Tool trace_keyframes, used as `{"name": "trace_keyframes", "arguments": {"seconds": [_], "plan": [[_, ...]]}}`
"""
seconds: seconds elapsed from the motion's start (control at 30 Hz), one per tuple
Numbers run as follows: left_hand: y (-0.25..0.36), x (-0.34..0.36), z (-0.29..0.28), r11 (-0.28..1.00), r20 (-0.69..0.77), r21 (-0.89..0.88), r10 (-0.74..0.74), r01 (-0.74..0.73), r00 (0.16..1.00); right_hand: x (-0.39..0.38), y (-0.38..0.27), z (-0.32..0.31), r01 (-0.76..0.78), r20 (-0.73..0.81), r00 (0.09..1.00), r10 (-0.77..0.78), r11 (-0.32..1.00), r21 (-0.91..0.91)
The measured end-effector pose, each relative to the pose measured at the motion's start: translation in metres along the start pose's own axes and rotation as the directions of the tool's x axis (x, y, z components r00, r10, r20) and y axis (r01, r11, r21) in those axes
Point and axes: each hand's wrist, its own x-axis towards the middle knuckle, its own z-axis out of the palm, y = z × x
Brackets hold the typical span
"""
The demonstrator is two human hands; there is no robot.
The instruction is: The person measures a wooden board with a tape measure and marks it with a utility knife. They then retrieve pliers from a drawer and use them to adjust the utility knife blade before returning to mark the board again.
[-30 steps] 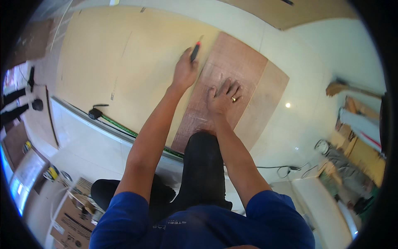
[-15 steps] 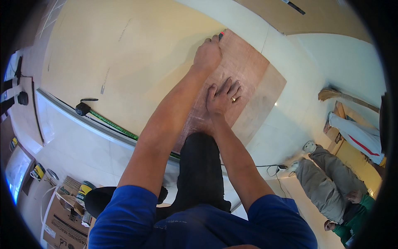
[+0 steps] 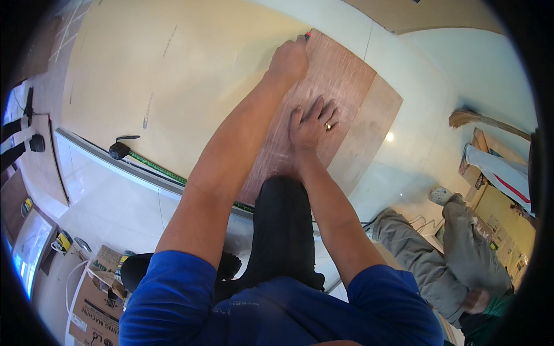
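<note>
In the head view, the left hand grips a small black-and-red tool at the far end of the line where a pale yellowish sheet meets a reddish-brown board, on which the right hand lies flat, fingers spread. A black tape measure rests by the sheet's near edge, its green blade stretching rightward, while a co-worker's grey trousers and a broom show at right.

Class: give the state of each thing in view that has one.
Left hand: closed in a grip
Utility knife: gripped, blade not discernible
Right hand: palm down, fingers spread
Reddish-brown board: lying flat
Pale board: lying flat
Tape measure: green tape drawn out
</note>
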Motion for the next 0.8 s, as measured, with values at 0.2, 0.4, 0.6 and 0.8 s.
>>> {"name": "trace_keyframes", "arguments": {"seconds": [0.2, 0.4, 0.6, 0.8], "plan": [[0.004, -0.014, -0.006, 0.998, 0.056, 0.008, -0.069, 0.069, 0.996, 0.001, -0.001, 0.001, -0.010, -0.015, 1.000, 0.010, 1.000, -0.021], [0.002, -0.041, -0.012, 0.994, 0.075, 0.002, -0.113, 0.113, 0.991, -0.001, -0.003, -0.008, 0.007, -0.005, 1.000, -0.007, 0.999, -0.050], [-0.003, -0.054, -0.016, 0.996, 0.042, -0.005, -0.089, 0.089, 0.995, 0.000, -0.002, -0.006, -0.001, 0.006, 1.000, 0.001, 0.999, -0.036], [-0.002, -0.052, -0.015, 0.998, 0.038, 0.004, -0.064, 0.064, 0.997, 0.001, 0.001, 0.003, -0.003, -0.028, 1.000, 0.002, 1.000, -0.011]]}}
